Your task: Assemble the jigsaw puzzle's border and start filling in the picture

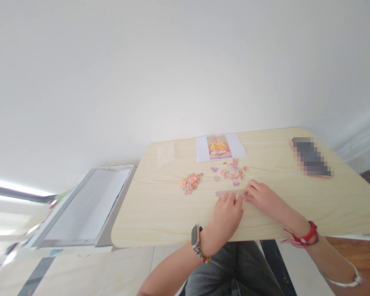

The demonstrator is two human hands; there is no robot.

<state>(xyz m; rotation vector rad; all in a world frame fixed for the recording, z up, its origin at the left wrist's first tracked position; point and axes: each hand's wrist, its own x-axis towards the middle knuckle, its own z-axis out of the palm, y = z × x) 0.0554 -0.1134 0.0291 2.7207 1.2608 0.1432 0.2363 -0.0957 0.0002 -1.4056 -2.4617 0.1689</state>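
Observation:
A narrow pinkish strip of joined jigsaw puzzle pieces (221, 193) lies flat on the table in front of me. My left hand (227, 211) presses on its near edge, fingers bent and close together. At the strip's right end my right hand (260, 197) pinches a puzzle piece, mostly hidden by the fingertips. Just beyond the strip are scattered pink and purple puzzle pieces (233, 170), with one purple piece (236, 183) close to the strip. To the left sits a heap of orange and pink puzzle pieces (191, 183).
A paper sheet (237, 146) with a printed picture of a yellow figure lies near the wall. At the table's (160, 218) back left is a translucent sheet (165, 154). A phone (311, 158), blurred out, rests at the right. A white unit with papers (89, 205) stands left of the table.

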